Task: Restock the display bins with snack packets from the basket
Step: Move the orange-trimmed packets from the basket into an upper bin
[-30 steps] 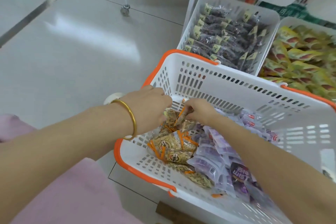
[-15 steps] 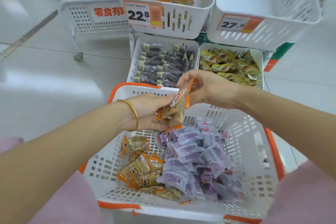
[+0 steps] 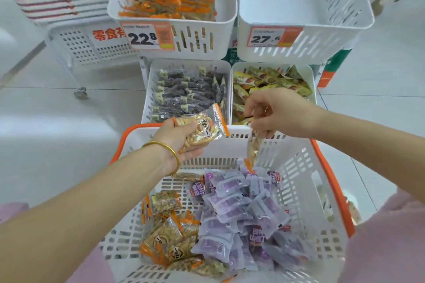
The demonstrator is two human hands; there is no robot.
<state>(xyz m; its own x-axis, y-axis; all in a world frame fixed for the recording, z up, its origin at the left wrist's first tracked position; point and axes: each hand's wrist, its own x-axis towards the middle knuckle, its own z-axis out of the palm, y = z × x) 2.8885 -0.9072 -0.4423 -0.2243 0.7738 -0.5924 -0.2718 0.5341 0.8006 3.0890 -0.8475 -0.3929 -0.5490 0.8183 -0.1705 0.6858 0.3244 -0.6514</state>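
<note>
Our left hand clamps an orange-edged clear snack packet; our right hand pinches a 2nd packet, dangling below its fingertips. We judge both bound for the white slotted bin beyond.

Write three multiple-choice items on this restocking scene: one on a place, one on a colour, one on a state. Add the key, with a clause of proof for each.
1. Where do the purple packets lie?
A in the basket
B in the bin tagged 22.8
C on the floor

2. What colour is the basket's rim?
A blue
B orange
C green

3. What is the left hand doing?
A resting on the rim
B hanging with nothing in it
C holding a packet

Key
1 A: they are heaped inside its white slotted walls.
2 B: an orange band runs round its top edge.
3 C: its fingers curl round a clear packet with orange ends.
</note>
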